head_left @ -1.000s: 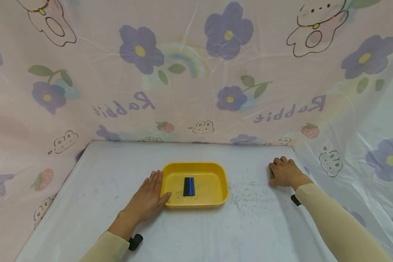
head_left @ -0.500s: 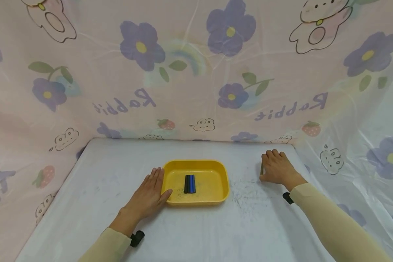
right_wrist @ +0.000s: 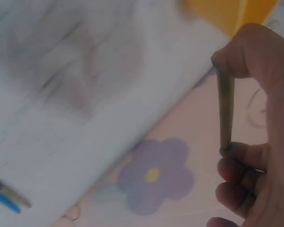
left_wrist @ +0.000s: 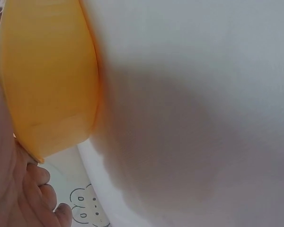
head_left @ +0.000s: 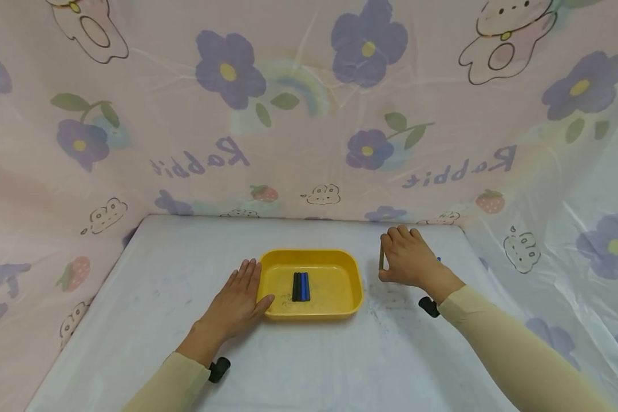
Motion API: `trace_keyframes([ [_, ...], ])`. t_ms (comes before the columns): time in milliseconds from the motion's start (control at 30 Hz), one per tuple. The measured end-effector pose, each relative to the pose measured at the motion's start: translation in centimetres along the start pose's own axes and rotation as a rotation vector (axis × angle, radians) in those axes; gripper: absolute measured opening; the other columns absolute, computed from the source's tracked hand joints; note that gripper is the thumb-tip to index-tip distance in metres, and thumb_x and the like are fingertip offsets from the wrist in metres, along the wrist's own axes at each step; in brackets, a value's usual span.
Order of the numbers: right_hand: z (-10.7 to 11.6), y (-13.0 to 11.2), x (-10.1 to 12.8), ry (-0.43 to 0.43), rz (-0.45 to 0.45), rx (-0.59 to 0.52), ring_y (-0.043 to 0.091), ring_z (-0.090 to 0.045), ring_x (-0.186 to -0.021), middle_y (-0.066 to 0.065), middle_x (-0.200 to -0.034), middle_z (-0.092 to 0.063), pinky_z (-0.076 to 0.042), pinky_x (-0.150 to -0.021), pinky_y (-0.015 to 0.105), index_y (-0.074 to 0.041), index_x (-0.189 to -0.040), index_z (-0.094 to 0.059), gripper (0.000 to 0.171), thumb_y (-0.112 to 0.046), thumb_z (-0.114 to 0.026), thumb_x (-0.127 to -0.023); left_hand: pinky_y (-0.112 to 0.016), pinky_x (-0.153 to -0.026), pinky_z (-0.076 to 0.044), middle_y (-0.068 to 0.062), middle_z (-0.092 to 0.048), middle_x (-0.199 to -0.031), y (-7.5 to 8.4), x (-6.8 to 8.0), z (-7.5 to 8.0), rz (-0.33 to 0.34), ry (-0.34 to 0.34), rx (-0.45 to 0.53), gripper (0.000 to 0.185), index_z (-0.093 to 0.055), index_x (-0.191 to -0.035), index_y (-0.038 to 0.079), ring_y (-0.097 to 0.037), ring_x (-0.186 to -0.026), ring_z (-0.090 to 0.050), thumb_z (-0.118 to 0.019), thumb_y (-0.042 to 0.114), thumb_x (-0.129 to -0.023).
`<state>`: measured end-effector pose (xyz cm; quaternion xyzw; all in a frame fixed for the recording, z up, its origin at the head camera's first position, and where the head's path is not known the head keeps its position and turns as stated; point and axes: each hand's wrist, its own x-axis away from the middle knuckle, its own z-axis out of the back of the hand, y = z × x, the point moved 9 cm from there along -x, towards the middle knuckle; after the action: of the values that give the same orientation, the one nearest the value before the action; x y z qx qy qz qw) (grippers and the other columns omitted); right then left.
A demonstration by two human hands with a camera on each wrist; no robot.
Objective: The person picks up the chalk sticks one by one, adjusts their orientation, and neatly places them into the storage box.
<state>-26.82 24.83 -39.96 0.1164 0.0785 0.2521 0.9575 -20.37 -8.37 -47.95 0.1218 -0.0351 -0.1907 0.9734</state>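
A yellow tray sits mid-table with a black stick and a blue stick lying side by side in it. My left hand lies flat on the table, fingers straight against the tray's left wall. My right hand hovers just right of the tray, pinching an olive-green stick end to end between thumb and fingers; in the right wrist view the green stick stands upright in that pinch.
The white table is walled by pink flowered plastic sheeting at the back and both sides. A small blue stick lies on the table to the right of my right hand.
My right hand has lifted the green stick off the right side of the table and carried it left, close to the tray. The left hand has stayed at the tray.
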Motion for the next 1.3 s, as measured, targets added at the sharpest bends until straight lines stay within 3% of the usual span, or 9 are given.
trace_keyframes([
  [233, 2.2, -4.6, -1.8, 0.051, 0.077, -0.028, 0.03, -0.043, -0.091, 0.011, -0.1, -0.054, -0.036, -0.077, 0.042, -0.003, -0.106, -0.06, 0.064, -0.056, -0.083, -0.078, -0.057, -0.132, -0.019, -0.026, -0.018, -0.174, 0.1, 0.2, 0.3, 0.005, 0.005, -0.001, 0.086, -0.019, -0.165, -0.007, -0.041, -0.163, -0.017, -0.049, 0.051, -0.109],
  [467, 2.4, -8.5, -3.5, 0.026, 0.128, -0.022, 0.027, -0.042, -0.09, 0.01, -0.102, -0.055, -0.034, -0.075, 0.038, -0.004, -0.109, -0.061, 0.061, -0.056, -0.077, -0.082, -0.057, -0.132, -0.018, -0.026, -0.015, -0.174, -0.1, 0.0, 0.3, -0.012, -0.017, -0.005, 0.088, -0.016, -0.166, -0.007, -0.041, -0.163, -0.013, -0.044, 0.054, -0.111],
  [700, 0.5, -12.0, -4.7, -0.087, 0.147, -0.048, 0.028, -0.048, -0.098, 0.01, -0.111, -0.06, -0.042, -0.082, 0.04, -0.005, -0.115, -0.063, 0.061, -0.055, -0.076, -0.084, -0.056, -0.133, -0.017, -0.025, -0.014, -0.174, -0.1, -0.1, 0.3, -0.019, -0.026, 0.01, 0.087, -0.015, -0.166, -0.007, -0.04, -0.163, -0.012, -0.044, 0.054, -0.111],
  [900, -1.9, -14.0, -4.9, -0.169, 0.163, -0.042, 0.028, -0.05, -0.107, 0.01, -0.12, -0.062, -0.047, -0.094, 0.042, -0.002, -0.129, -0.063, 0.07, -0.058, -0.075, -0.087, -0.056, -0.132, -0.018, -0.025, -0.016, -0.174, -0.1, -0.1, 0.1, -0.022, -0.028, -0.003, 0.086, -0.017, -0.166, -0.007, -0.04, -0.163, -0.013, -0.044, 0.054, -0.111],
  [1067, -3.4, -15.0, -4.8, -0.19, 0.185, -0.034, 0.027, -0.053, -0.112, 0.008, -0.12, -0.063, -0.048, -0.099, 0.043, -0.004, -0.131, -0.064, 0.071, -0.061, -0.072, -0.09, -0.055, -0.133, -0.018, -0.024, -0.016, -0.175, -0.2, -0.1, -0.3, -0.017, -0.031, -0.031, 0.088, -0.016, -0.166, -0.006, -0.039, -0.164, -0.014, -0.045, 0.056, -0.11],
  [1300, -4.3, -15.4, -5.1, -0.164, 0.206, 0.015, 0.026, -0.053, -0.107, 0.007, -0.115, -0.064, -0.048, -0.095, 0.041, -0.004, -0.127, -0.066, 0.069, -0.062, -0.071, -0.09, -0.056, -0.132, -0.019, -0.025, -0.016, -0.174, -0.3, -0.2, -0.2, -0.026, -0.018, -0.054, 0.088, -0.017, -0.166, -0.006, -0.039, -0.163, -0.015, -0.044, 0.056, -0.11],
])
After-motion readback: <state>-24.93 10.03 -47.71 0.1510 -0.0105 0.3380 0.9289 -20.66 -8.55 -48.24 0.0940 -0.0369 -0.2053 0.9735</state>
